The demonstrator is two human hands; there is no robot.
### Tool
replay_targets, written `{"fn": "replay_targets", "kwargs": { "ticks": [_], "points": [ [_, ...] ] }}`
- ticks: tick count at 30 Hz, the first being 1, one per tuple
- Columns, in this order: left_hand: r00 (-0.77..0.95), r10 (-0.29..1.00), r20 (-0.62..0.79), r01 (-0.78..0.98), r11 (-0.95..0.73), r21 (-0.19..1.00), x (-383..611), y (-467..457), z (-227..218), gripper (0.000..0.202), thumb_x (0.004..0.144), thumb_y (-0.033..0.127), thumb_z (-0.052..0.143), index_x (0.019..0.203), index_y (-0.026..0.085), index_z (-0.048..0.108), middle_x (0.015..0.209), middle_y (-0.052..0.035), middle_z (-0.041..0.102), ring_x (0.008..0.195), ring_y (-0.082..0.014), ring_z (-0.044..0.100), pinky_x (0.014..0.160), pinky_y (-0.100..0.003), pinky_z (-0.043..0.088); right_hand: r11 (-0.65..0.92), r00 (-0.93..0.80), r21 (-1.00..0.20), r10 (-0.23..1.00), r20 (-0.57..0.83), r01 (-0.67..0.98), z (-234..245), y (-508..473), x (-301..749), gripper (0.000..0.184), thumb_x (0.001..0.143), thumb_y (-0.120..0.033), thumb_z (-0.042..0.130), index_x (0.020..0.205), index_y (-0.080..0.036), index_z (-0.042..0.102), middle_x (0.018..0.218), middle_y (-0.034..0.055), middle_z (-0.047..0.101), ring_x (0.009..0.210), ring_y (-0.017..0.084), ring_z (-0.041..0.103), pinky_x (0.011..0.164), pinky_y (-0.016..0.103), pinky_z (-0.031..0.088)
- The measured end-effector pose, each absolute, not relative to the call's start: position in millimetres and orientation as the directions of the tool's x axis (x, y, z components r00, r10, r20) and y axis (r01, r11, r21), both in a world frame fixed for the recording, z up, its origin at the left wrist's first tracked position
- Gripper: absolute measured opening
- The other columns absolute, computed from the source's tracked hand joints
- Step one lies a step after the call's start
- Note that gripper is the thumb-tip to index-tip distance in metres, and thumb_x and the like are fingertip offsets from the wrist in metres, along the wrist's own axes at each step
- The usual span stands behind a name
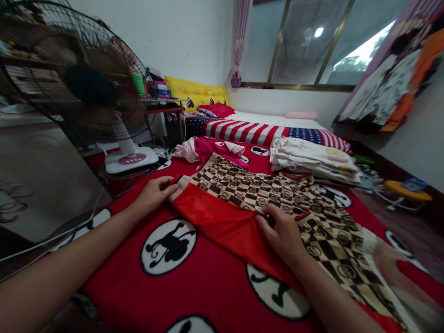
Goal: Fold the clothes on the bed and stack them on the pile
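A brown-and-beige checkered shirt [239, 182] with a red panel [218, 222] lies spread on a red blanket [215, 296] printed with black figures in white circles. My left hand [156, 193] is closed on the garment's pale, dark-edged corner at the left, thumb and fingers pinching it. Further right, my right hand [282, 233] pinches the cloth where the checks meet the red panel, and creases run from its fingertips. The shirt's lower right part passes behind my right forearm.
A standing fan [132, 157] is at the left. Beyond the shirt lie pink clothes [208, 150] and a folded white stack [312, 159]. A bed with a striped cover [249, 132] stands at the back. An orange-topped stool [407, 190] is on the right.
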State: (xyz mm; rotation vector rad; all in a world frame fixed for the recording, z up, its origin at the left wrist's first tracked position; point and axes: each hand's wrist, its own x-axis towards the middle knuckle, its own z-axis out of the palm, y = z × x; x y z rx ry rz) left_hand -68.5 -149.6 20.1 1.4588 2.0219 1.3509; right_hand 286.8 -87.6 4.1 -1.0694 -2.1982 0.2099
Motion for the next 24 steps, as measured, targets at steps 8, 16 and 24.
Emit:
{"fn": "replay_targets", "kwargs": {
  "ticks": [8, 16, 24],
  "points": [
    [-0.317, 0.895, 0.314, 0.88, 0.155, 0.448, -78.6, -124.0, 21.4, 0.036, 0.073, 0.04, 0.061, 0.102, 0.019, 0.067, 0.098, -0.0077, 0.071, 0.087, -0.0255, 0.065, 0.079, -0.034, 0.049, 0.528, -0.407, -0.235, 0.814, 0.414, 0.816, -0.9, -90.1, 288.1, 0.015, 0.085, -0.034, 0.054, 0.088, -0.024, 0.063, 0.085, 0.0047, 0.07, 0.075, 0.023, 0.065, 0.059, 0.029, 0.037],
    [0.194, 0.816, 0.545, 0.894, -0.376, 0.244, 37.2, -110.3, 54.3, 0.026, 0.085, 0.023, 0.054, 0.108, 0.02, 0.063, 0.114, -0.007, 0.061, 0.109, -0.0218, 0.055, 0.099, -0.036, 0.042, 0.684, -0.434, -0.339, 0.694, 0.575, 0.646, 2.8, -89.7, 282.2, 0.018, 0.085, -0.025, 0.056, 0.101, -0.021, 0.062, 0.103, 0.0081, 0.064, 0.095, 0.024, 0.06, 0.084, 0.037, 0.043],
    [0.366, 0.89, 0.272, 0.871, -0.43, 0.238, 129.6, -74.9, 1.0, 0.05, 0.094, 0.043, 0.041, 0.138, 0.02, 0.045, 0.146, -0.0156, 0.04, 0.136, -0.0313, 0.036, 0.108, -0.051, 0.03, 0.551, -0.283, -0.681, 0.834, 0.474, 0.482, 38.9, -94.0, 306.0, 0.017, 0.085, -0.03, 0.056, 0.096, -0.021, 0.065, 0.099, 0.007, 0.067, 0.095, 0.022, 0.062, 0.083, 0.034, 0.049]
  ]
}}
